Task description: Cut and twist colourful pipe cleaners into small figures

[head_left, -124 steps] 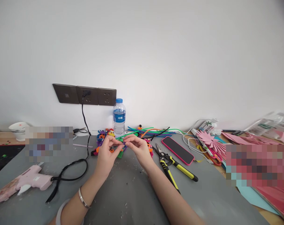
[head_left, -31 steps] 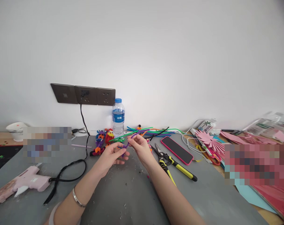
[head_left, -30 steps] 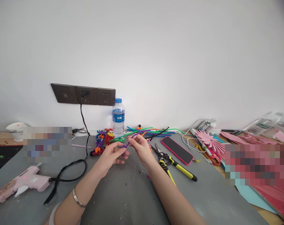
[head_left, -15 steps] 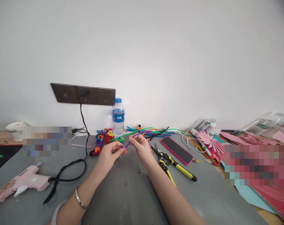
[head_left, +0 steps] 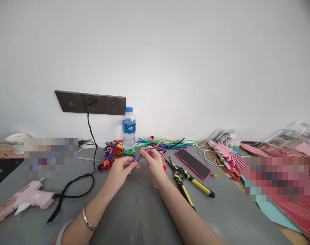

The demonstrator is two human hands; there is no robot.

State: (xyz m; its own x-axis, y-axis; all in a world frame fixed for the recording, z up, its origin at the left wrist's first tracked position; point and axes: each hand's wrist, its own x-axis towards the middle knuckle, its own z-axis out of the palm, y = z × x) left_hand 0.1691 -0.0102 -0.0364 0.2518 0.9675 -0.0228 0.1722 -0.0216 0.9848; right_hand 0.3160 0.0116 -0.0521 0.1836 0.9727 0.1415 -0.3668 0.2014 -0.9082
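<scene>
A thin purple pipe cleaner (head_left: pixel 139 157) runs between my hands above the grey tabletop. My left hand (head_left: pixel 121 168) pinches its lower end, where the purple looks bunched or coiled; the fingertips partly hide it. Higher up, my right hand (head_left: pixel 154 164) grips the same strand between thumb and fingers, with a loose purple end sticking out to the right. Behind the hands lie several coloured pipe cleaners (head_left: pixel 177 144). Small figures made of fuzzy stems, one purple and orange (head_left: pixel 109 151) and one red and yellow (head_left: pixel 119 147), stand just beyond my left hand.
A water bottle (head_left: pixel 129 127) stands against the wall. Yellow-and-black pliers (head_left: pixel 187 175) and a pink-edged phone (head_left: pixel 192 164) lie to the right. At the left rests a pink glue gun (head_left: pixel 29 197) with its black cord (head_left: pixel 75 196). Folded pink paper (head_left: pixel 230 153) lies far right.
The purple pipe cleaner's free end has swung lower, to the right of my right hand. Both hands have shifted only slightly and keep their pinch.
</scene>
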